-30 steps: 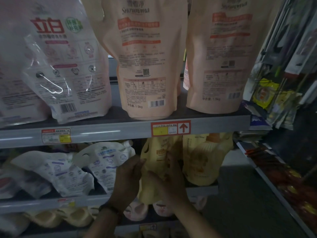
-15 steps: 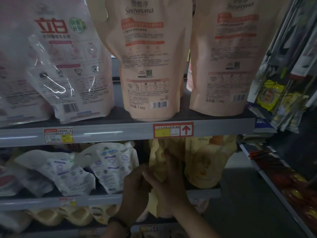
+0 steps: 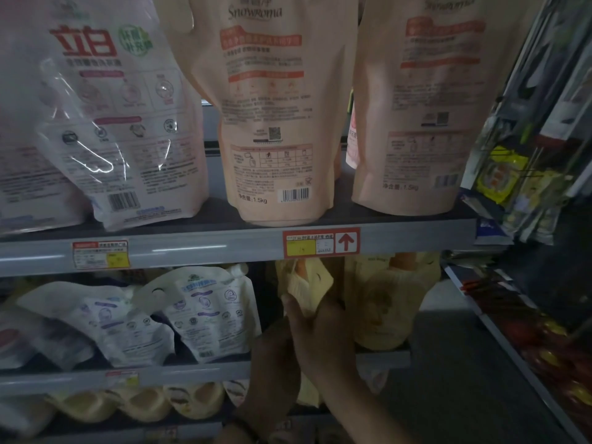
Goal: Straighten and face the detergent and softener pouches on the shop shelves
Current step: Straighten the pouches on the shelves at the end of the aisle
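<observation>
Both my hands hold a pale yellow pouch in front of the middle shelf; its top reaches just under the upper shelf's edge. My right hand grips the pouch's front and right side. My left hand sits lower, against its left side, with the fingers partly hidden. A second yellow pouch stands upright just to the right. Two white pouches lean over on the left of the same shelf.
On the upper shelf stand two peach pouches and a white and pink one, backs facing out. Yellow pouches lie on the bottom shelf. A rack of hanging goods juts in at the right.
Both hands have lifted the yellow pouch higher, up toward the upper shelf's edge. My right hand now covers more of its front.
</observation>
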{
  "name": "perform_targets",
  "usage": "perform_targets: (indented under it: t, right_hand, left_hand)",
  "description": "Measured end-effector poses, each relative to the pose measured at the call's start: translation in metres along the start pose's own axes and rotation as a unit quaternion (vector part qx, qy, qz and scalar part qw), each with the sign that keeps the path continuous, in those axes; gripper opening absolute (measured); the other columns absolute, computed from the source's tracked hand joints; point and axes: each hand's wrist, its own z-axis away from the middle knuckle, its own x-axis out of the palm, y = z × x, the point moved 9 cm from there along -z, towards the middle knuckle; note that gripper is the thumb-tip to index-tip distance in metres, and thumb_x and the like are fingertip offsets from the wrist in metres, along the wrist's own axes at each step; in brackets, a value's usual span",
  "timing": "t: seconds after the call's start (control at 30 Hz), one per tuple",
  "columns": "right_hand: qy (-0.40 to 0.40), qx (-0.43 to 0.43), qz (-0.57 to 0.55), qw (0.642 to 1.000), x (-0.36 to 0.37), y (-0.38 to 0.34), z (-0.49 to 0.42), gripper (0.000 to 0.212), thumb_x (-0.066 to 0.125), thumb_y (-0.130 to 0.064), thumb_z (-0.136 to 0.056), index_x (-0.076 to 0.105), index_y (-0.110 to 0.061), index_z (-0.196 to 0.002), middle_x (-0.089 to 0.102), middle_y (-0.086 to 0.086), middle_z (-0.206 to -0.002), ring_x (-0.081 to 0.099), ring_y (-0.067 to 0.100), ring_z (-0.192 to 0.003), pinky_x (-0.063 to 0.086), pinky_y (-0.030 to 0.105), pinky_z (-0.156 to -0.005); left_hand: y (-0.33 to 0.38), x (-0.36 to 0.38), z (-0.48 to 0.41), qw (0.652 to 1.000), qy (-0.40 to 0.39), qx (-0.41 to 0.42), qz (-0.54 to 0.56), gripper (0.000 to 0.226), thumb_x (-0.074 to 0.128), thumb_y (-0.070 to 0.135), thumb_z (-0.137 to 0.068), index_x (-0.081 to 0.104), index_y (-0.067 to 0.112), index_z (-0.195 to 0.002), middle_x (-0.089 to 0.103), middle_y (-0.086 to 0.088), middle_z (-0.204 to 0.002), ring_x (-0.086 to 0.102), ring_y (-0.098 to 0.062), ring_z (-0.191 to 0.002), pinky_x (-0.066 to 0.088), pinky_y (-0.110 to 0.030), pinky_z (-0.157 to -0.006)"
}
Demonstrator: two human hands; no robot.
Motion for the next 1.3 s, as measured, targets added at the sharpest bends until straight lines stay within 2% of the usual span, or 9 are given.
perform_targets:
  t: [0.17,0.27,0.43,0.5,0.63,0.8,0.9,1.1,1.3]
  right_hand:
    - [0.022,0.033,0.0,0.999,-0.013,0.008,-0.003,0.069,0.025,-0.074,-0.095,0.059,-0.023,-0.126,0.07,-0.01,-0.109,0.069,0.003,-0.093,0.062,0.028,-0.078]
    - [0.001,0.062,-0.049,0.997,-0.022,0.012,-0.007,0.038,0.037,-0.055,-0.106,0.06,-0.026,-0.097,0.07,-0.007,-0.09,0.069,0.006,-0.079,0.063,0.037,-0.076]
    - [0.0,0.084,-0.067,0.994,-0.03,0.018,-0.01,0.041,0.043,-0.049,-0.11,0.063,-0.022,-0.086,0.071,-0.002,-0.079,0.069,0.008,-0.071,0.056,0.027,-0.064]
    - [0.003,0.06,-0.048,0.997,-0.03,0.015,-0.012,0.042,0.043,-0.047,-0.109,0.063,-0.021,-0.083,0.069,-0.002,-0.073,0.066,0.005,-0.063,0.045,0.016,-0.055]
    - [0.031,0.025,-0.09,0.995,-0.031,0.01,-0.01,0.038,0.045,-0.043,-0.11,0.066,-0.022,-0.086,0.072,-0.002,-0.075,0.068,0.005,-0.07,0.049,0.025,-0.062]
    - [0.037,0.005,-0.109,0.993,-0.036,0.005,-0.013,0.036,0.049,-0.034,-0.11,0.061,-0.027,-0.077,0.065,-0.022,-0.059,0.062,-0.003,-0.058,0.041,0.01,-0.054]
    - [0.031,-0.02,-0.113,0.993,-0.039,0.002,-0.017,0.033,0.052,-0.032,-0.109,0.062,-0.03,-0.078,0.068,-0.01,-0.065,0.065,-0.001,-0.064,0.044,0.012,-0.058]
    - [0.011,-0.047,-0.151,0.987,-0.041,-0.008,-0.019,0.026,0.055,-0.027,-0.109,0.066,-0.031,-0.086,0.074,0.001,-0.084,0.07,0.011,-0.074,0.048,0.011,-0.067]
    - [0.002,-0.055,-0.162,0.985,-0.041,-0.007,-0.03,0.025,0.056,-0.025,-0.109,0.069,-0.028,-0.088,0.073,0.0,-0.073,0.07,0.011,-0.062,0.049,0.017,-0.06]
  left_hand:
    - [0.011,0.015,-0.004,0.996,-0.009,0.079,-0.043,0.019,0.07,0.013,-0.088,0.075,0.024,-0.102,0.065,0.038,-0.089,0.068,0.011,-0.081,0.047,-0.005,-0.068]
    - [0.016,0.014,-0.002,0.994,-0.031,0.088,-0.052,0.019,0.067,0.023,-0.091,0.078,0.031,-0.104,0.066,0.035,-0.1,0.071,0.002,-0.089,0.054,-0.013,-0.068]
    - [-0.003,-0.007,-0.01,0.997,0.019,0.054,-0.057,0.023,0.064,0.015,-0.104,0.072,0.036,-0.106,0.067,0.024,-0.103,0.068,-0.004,-0.097,0.05,-0.013,-0.076]
    - [-0.015,-0.021,-0.02,0.996,0.053,0.019,-0.067,0.031,0.062,0.012,-0.105,0.064,0.042,-0.107,0.064,0.026,-0.106,0.065,-0.005,-0.1,0.055,-0.022,-0.08]
    - [-0.038,-0.039,-0.045,0.996,0.08,-0.02,-0.046,0.019,0.051,0.025,-0.109,0.056,0.041,-0.118,0.065,0.017,-0.11,0.066,-0.007,-0.1,0.06,-0.04,-0.082]
    - [-0.044,-0.039,-0.064,0.997,0.034,-0.044,-0.061,0.038,0.043,0.008,-0.113,0.048,0.038,-0.135,0.057,0.024,-0.119,0.058,0.019,-0.103,0.047,-0.011,-0.082]
    - [-0.039,-0.034,-0.068,0.998,-0.014,-0.037,-0.057,0.035,0.041,0.011,-0.114,0.048,0.039,-0.133,0.061,0.022,-0.116,0.061,0.017,-0.099,0.049,-0.006,-0.077]
    - [-0.063,-0.038,-0.067,0.997,0.001,-0.063,-0.036,0.025,0.038,0.027,-0.112,0.061,0.019,-0.113,0.071,-0.002,-0.101,0.07,-0.022,-0.093,0.059,-0.052,-0.082]
    - [-0.064,-0.054,-0.066,0.994,0.062,-0.069,-0.054,0.026,0.049,0.015,-0.111,0.06,0.014,-0.088,0.065,-0.003,-0.078,0.059,-0.011,-0.067,0.042,-0.017,-0.058]
